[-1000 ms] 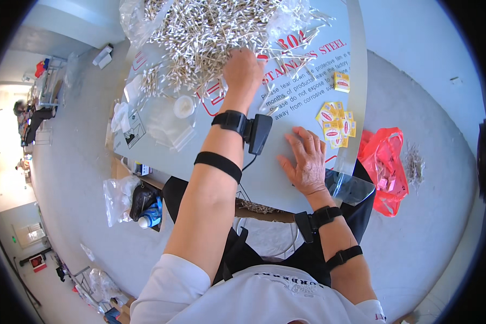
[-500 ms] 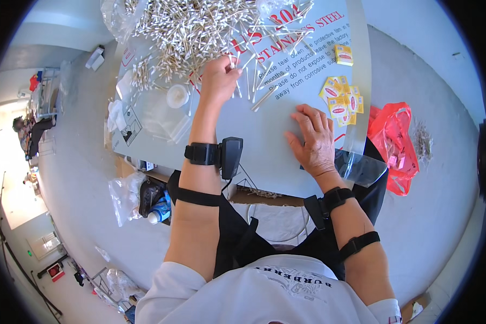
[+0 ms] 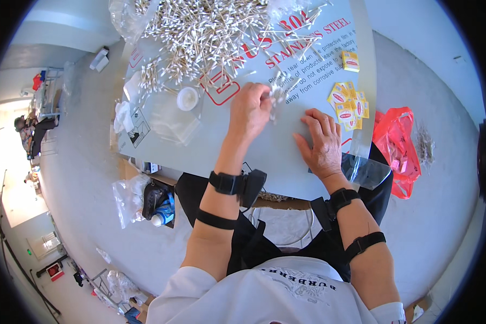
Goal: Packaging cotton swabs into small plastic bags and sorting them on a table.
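Note:
A big loose heap of cotton swabs (image 3: 205,38) covers the far left of the metal-topped table (image 3: 221,146). My left hand (image 3: 249,112) is to the right of the heap's near edge. Its fingers are closed on a small bunch of swabs (image 3: 278,90), blurred by motion, so how many it grips is unclear. My right hand (image 3: 321,144) rests on the table near its front edge, palm down, fingers bent a little and thumb apart, holding nothing. A round white tub (image 3: 187,99) and clear plastic boxes (image 3: 174,123) stand left of my left forearm.
Yellow small packets (image 3: 348,105) lie spread at the table's right, with a yellow stack (image 3: 350,61) beyond them. Crumpled white tissue (image 3: 123,116) is at the left edge. A red plastic bag (image 3: 397,148) stands right of the table. An open box (image 3: 164,208) holds a blue bottle below left.
My left hand has moved right and nearer, from the heap's edge to the loose swabs, which are now bunched and blurred at its fingers. My right hand stays resting on the table.

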A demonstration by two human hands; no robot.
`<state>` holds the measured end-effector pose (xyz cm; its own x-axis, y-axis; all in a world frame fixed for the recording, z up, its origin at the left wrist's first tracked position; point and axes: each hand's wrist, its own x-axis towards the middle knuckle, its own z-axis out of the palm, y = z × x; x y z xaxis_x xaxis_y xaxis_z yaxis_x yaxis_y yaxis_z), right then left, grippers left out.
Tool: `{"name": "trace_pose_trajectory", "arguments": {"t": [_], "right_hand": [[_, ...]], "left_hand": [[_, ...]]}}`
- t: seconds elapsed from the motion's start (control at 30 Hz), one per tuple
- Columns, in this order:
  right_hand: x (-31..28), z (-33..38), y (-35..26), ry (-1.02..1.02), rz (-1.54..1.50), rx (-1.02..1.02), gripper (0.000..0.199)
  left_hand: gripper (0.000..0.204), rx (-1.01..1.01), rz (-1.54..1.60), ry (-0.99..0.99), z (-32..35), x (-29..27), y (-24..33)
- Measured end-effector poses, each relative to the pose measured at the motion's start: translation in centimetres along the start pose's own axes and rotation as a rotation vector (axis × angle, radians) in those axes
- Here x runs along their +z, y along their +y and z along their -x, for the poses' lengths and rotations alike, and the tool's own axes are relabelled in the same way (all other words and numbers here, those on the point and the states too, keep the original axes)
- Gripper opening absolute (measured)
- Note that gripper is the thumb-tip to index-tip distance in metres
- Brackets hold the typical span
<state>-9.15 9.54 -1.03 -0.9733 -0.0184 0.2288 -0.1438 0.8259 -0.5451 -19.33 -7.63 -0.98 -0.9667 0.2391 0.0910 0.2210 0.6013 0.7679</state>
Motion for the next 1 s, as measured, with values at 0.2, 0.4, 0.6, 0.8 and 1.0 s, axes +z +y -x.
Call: {"name": "trace_pose_trajectory", "arguments": {"t": [0.2, 0.4, 0.6, 0.8, 1.0], "right_hand": [[0.0, 0.0, -0.2, -0.014, 0.008, 0.006, 0.036], [-0.1, -0.1, -0.2, -0.021, 0.021, 0.008, 0.037], [0.1, -0.1, 0.0, -0.015, 0.008, 0.008, 0.036], [0.1, 0.0, -0.1, -0.008, 0.014, 0.002, 0.035], [0.0, 0.1, 0.2, 0.001, 0.036, 0.005, 0.035]], "left_hand": [[0.019, 0.016, -0.278, 0.425, -2.8, -3.4, -2.6], [0.025, -0.175, -0.453, 0.254, -6.0, -3.3, -2.2], [0.011, -0.089, -0.105, 0.229, -5.4, -1.4, -1.7], [0.012, -0.129, 0.027, 0.202, -5.2, -3.6, -4.1], [0.021, -0.236, -0.141, 0.218, -4.4, -3.8, -3.9]]}}
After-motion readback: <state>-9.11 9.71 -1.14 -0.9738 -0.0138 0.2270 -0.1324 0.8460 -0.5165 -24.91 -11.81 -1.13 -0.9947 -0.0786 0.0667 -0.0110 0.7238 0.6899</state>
